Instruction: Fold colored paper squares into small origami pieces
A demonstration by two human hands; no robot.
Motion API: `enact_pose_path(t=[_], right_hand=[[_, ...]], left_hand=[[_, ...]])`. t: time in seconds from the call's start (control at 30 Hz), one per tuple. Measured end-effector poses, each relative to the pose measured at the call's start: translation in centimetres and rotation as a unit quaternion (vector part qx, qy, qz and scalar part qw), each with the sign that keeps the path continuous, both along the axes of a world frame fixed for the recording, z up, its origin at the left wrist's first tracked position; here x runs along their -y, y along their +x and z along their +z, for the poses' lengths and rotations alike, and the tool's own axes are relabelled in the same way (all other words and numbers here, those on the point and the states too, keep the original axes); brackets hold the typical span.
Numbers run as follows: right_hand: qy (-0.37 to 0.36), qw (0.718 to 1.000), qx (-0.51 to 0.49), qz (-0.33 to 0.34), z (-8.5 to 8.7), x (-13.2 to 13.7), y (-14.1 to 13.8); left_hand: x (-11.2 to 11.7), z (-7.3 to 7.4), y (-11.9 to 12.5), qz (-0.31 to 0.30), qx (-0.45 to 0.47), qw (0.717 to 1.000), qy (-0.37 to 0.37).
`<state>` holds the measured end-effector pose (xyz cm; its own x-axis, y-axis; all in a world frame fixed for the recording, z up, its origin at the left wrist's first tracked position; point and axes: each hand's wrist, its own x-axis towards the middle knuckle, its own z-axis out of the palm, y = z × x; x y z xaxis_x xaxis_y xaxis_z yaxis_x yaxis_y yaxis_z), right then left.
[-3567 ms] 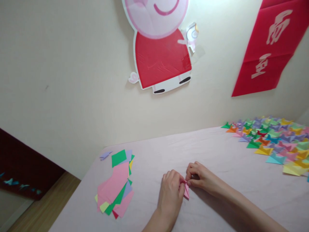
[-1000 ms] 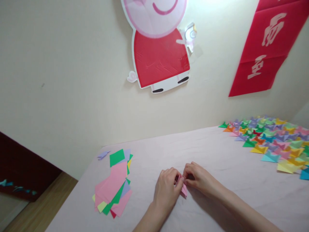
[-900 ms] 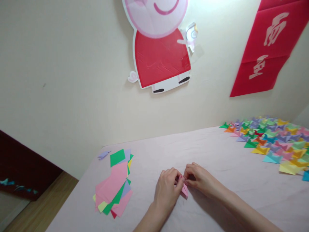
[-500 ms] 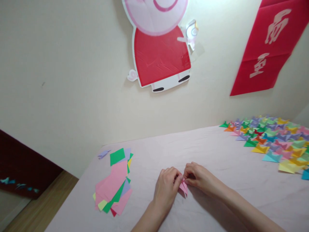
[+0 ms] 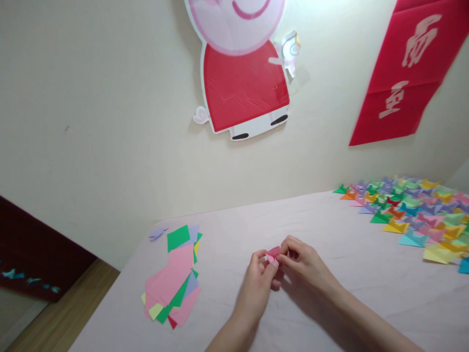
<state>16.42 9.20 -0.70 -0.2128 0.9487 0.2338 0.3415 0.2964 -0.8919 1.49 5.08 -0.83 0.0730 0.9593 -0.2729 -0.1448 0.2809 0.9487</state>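
head view: two bare hands meet over the middle of the table (image 5: pixel 227 303), well in from its far edge, with a small piece of pink folded paper (image 5: pixel 272 255) between them. the left hand (image 5: pixel 258 279) is curled, thumb and fingers closed on the paper from the left; the right hand (image 5: pixel 300 255) comes in from the right, thumb and forefinger pinched together at the paper's right side, the other fingers bent inward. part of the paper is hidden by the fingers. along the table's left edge lies a loose, overlapping spread of paper sheets (image 5: pixel 170 278) in pink, green, purple and yellow, and just beyond it, by the far left corner, a purple folded piece (image 5: pixel 158 234). rows of folded paper shapes (image 5: pixel 409 210) in many colours crowd the far edge toward the right, below a red banner (image 5: pixel 406 73) on the wall (image 5: pixel 110 122)
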Motion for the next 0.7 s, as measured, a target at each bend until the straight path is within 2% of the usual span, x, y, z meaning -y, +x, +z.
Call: enact_pose_path(t=[0.07,0.13,0.47,0.7], right_hand=[[-0.005,1.000,-0.020,-0.007,-0.3,0.2,-0.3],[-0.005,1.000,-0.019,0.004,-0.6,0.4,-0.5],[0.039,0.999,0.033,0.008,-1.1,0.5,-0.7],[0.038,0.999,0.029,0.010,-1.2,0.5,-0.7]], left_hand=[[0.0,0.0,0.4,-0.019,0.063,0.997,-0.029],[0.0,0.0,0.6,-0.020,0.080,0.996,-0.026],[-0.2,-0.6,0.7,-0.003,0.077,0.997,0.006],[-0.2,-0.7,0.7,-0.025,0.055,0.998,0.018]])
